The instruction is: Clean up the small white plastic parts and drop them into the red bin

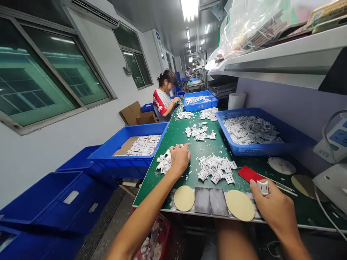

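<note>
My right hand point(276, 206) is closed at the front right of the green table, pinching a small white plastic part point(262, 187) with two slots between thumb and fingers. My left hand point(179, 159) is over the right side of a pile of similar white parts point(163, 163), thumb apart from the fingers; its fingertips are partly hidden and no held part shows. Another pile of white parts point(215, 168) lies between my hands. Along the front edge are a round tan pad point(184, 198), dark grey rectangular pads point(210, 201) and a second round tan pad point(240, 205).
A blue basket point(244, 150) of white parts stands at right, beside a red strip point(248, 174) and thin sticks. More parts point(200, 133) lie farther up the table. A blue bin point(130, 162) adjoins its left edge. A co-worker point(164, 95) sits beyond, near a blue tray point(200, 107).
</note>
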The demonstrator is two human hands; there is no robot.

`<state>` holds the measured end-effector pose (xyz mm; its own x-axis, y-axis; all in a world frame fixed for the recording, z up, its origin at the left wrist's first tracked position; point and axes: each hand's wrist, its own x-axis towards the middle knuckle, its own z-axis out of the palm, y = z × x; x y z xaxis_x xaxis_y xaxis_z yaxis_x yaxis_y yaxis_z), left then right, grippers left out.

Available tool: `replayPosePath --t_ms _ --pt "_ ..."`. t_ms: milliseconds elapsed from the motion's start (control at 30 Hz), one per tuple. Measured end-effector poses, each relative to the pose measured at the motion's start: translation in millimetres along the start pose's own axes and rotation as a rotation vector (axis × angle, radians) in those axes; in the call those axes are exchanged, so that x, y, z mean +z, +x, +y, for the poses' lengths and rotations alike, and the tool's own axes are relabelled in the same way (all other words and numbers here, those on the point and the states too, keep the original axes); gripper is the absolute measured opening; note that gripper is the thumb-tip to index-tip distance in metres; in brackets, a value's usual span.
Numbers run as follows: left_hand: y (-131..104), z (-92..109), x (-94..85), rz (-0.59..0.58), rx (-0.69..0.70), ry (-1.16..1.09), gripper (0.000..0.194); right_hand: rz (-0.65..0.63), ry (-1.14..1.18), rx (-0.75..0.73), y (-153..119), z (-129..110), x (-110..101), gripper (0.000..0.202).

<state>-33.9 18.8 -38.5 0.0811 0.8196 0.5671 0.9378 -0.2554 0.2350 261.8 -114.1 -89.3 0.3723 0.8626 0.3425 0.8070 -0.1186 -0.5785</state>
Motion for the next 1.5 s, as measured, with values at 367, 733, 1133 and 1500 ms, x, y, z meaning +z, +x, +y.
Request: replayPosePath --t_ms 367,733,1133,1500 --pt "21.9 46.8 -56.8 -0.011 -0.040 -0.539 0.027 0.052 -0.005 0.002 -1.0 -6.1 -5.2 0.030" --pt "-96.0 39.3 -116.5 -0.128 0.151 -0.574 0.015 -0.035 -0.069 0.120 0.5 -3.5 -7.7 0.034" --pt "-117.1 -40.5 -61.6 0.251 -0.587 -0.460 0.041 0.001 -0.032 0.089 1.0 -6.3 -7.6 0.032" --pt "-115.5 -36.1 -62.7 0.328 -0.615 -0.351 0.033 -0.034 0.036 0.105 -1.3 -6.8 -8.3 0.034"
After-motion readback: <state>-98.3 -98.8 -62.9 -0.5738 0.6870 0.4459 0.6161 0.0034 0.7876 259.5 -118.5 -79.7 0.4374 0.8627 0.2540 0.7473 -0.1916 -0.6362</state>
